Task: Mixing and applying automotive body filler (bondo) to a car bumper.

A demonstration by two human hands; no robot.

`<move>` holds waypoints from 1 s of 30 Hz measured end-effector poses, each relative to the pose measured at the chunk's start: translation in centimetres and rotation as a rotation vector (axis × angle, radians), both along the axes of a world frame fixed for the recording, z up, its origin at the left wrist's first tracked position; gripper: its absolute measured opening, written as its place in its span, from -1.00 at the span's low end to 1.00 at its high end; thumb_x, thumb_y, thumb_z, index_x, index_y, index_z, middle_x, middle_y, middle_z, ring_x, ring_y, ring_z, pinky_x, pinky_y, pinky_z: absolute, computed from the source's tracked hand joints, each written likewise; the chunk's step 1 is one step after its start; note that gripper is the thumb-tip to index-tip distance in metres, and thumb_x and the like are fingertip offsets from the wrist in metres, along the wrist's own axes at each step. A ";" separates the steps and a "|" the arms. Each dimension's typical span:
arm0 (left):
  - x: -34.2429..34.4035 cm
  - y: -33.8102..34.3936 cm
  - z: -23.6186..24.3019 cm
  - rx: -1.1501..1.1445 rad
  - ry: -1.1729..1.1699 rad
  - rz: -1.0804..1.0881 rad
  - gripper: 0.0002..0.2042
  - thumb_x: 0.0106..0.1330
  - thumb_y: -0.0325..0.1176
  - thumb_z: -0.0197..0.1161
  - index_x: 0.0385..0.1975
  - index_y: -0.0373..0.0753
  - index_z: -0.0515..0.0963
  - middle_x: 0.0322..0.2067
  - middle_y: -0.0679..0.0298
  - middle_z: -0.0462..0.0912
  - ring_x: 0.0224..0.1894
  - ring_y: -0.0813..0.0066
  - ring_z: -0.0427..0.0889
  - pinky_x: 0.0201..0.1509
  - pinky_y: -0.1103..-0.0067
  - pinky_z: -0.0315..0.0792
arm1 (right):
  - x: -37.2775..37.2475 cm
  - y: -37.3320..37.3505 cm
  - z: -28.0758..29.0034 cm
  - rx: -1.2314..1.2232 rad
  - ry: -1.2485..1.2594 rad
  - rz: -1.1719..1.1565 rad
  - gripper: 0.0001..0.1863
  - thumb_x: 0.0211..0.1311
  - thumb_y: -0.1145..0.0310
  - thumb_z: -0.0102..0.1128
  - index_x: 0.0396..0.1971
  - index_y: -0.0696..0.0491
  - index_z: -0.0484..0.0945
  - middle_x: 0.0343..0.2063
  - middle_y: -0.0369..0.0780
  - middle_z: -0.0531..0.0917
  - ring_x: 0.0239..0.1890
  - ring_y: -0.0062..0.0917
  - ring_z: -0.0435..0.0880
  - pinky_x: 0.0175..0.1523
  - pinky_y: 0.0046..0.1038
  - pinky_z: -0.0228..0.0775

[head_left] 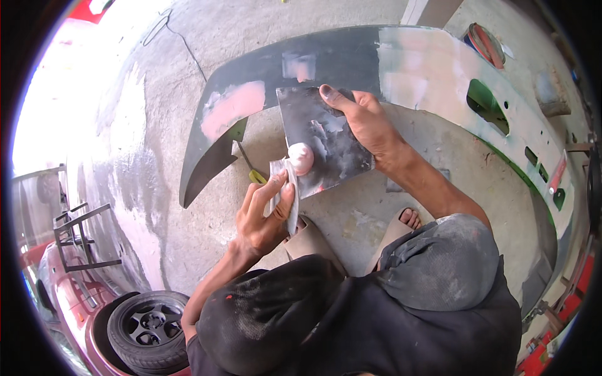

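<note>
My right hand grips the upper right edge of a dark, smeared flat board, thumb on top. A pale pink lump of putty sits at the board's left edge. Between its thumb and fingers, my left hand pinches a whitish flat putty spreader. The spreader's upper end is right beside the putty; whether they touch I cannot tell. Beyond both hands lies a long curved car bumper, dark grey on the left and pale on the right, with pink filled patches.
A yellow-green handled tool lies under the bumper's left part. At lower left are a wheel and a dark metal frame. A round tin stands at the upper right, and a thin cable crosses the concrete floor.
</note>
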State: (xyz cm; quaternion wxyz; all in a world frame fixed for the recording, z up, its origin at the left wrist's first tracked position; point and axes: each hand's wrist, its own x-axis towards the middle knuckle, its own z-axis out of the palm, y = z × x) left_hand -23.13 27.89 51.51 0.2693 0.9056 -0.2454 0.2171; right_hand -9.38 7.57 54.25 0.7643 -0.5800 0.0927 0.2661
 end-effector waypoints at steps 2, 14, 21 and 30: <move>0.0 0.9 0.0 0.041 0.116 -0.099 -0.55 -0.04 -0.64 0.37 -0.05 -0.28 0.61 -0.04 0.03 0.59 -0.27 0.18 0.64 -0.26 0.45 0.57 | 0.3 0.1 0.8 0.060 -0.050 -0.017 -0.69 0.36 0.15 0.18 -0.33 0.13 0.61 -0.53 -0.39 0.60 -0.58 -0.78 0.45 -0.49 -0.66 0.32; 2.7 1.3 9.5 0.490 -0.046 -0.137 -0.59 0.05 -0.48 0.33 -0.01 -0.20 0.63 -0.23 0.25 0.64 -0.38 0.52 0.56 -0.36 0.57 0.53 | -0.2 1.0 -0.8 -0.254 -0.196 0.023 -0.65 0.34 0.09 0.21 -0.38 0.12 0.60 -0.58 -0.44 0.50 -0.56 -0.83 0.33 -0.45 -0.69 0.23; 3.1 0.4 9.0 0.484 -0.056 -0.120 -0.53 -0.10 -0.46 0.34 -0.06 -0.11 0.65 -0.29 0.41 0.65 -0.42 0.55 0.54 -0.48 0.64 0.54 | 0.0 0.1 -1.5 -0.320 -0.319 0.090 -0.66 0.38 0.16 0.16 -0.28 0.20 0.59 -0.48 -0.42 0.54 -0.42 -0.79 0.35 -0.30 -0.63 0.29; 5.1 0.8 10.5 0.168 0.287 -0.081 -0.62 -0.04 -0.64 0.16 -0.16 -0.25 0.66 -0.45 0.17 0.61 -0.47 0.26 0.57 -0.38 0.42 0.48 | -0.4 0.9 -1.6 -0.348 -0.500 0.061 -0.60 0.38 0.15 0.16 -0.53 0.18 0.54 -0.69 -0.51 0.34 -0.58 -0.83 0.18 -0.53 -0.59 0.05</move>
